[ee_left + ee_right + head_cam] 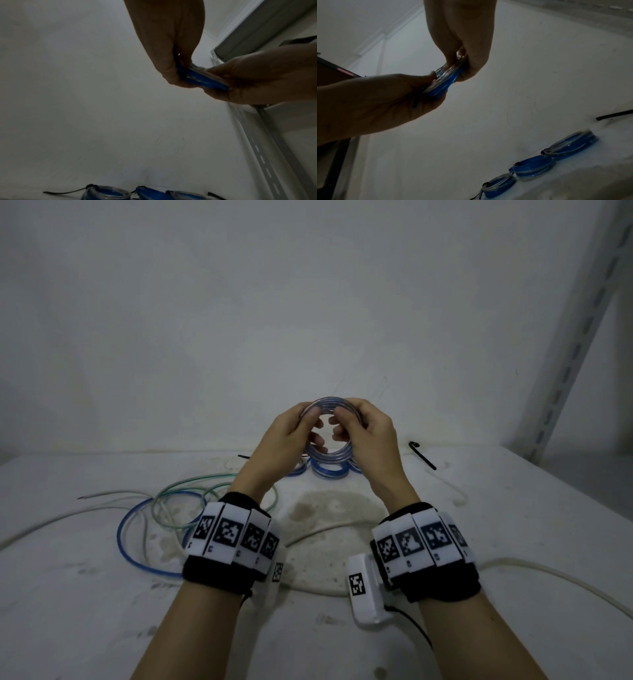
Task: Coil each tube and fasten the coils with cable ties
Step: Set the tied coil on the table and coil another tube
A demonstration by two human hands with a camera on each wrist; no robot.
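Both hands hold a small coil of clear and blue tube (pixel 329 409) upright above the table. My left hand (pixel 294 436) grips its left side, fingers curled through the ring. My right hand (pixel 366 433) grips its right side. The same coil (pixel 202 78) shows edge-on in the left wrist view and again as the coil (pixel 447 78) in the right wrist view, pinched from both ends. Three tied coils (pixel 532 166) lie on the table below, each with a black cable tie. A loose black cable tie (pixel 422 455) lies at the right.
Uncoiled blue, green and clear tubes (pixel 164 508) sprawl over the left of the white table (pixel 102 611). A clear tube (pixel 548 573) runs off to the right. A wall stands behind and a slotted metal shelf upright (pixel 582 320) at the right.
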